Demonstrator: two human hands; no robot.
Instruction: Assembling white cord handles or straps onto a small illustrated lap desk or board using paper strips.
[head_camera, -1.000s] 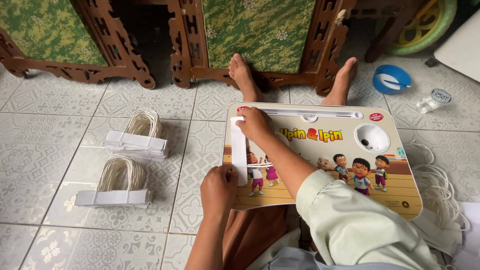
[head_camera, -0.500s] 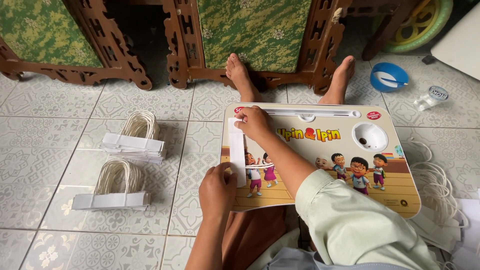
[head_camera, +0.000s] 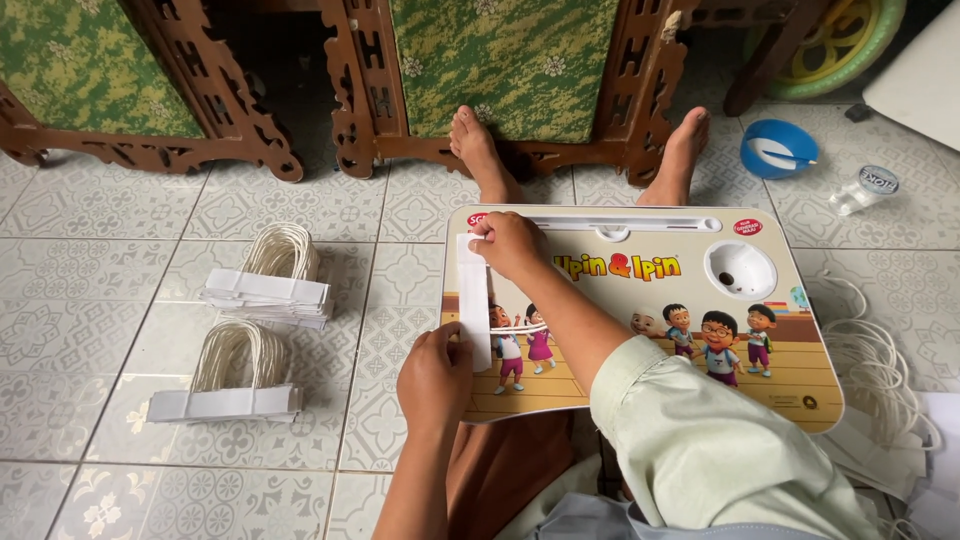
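Now both hands, left (head_camera: 435, 375), right (head_camera: 507, 243), pinching flat white paper strip (head_camera: 473, 300), glossy cartoon lap tray (head_camera: 790, 380)

A single view comes from a camera worn on the person's head, looking steeply down and forward over the lap. It sits close: the right sleeve (head_camera: 720, 450) fills the lower right corner, and the left hand (head_camera: 435, 378) and right hand (head_camera: 508, 243) lie near the middle of the frame over the cartoon-printed lap worktop (head_camera: 690, 300). The worktop's far edge points away from the lens, toward the person's bare feet (head_camera: 480, 150) and the carved wooden furniture (head_camera: 350, 100) along the top edge. The tiled floor (head_camera: 100, 300) spreads out to the left, seen almost from overhead. There is only this view, so it shares nothing with another.
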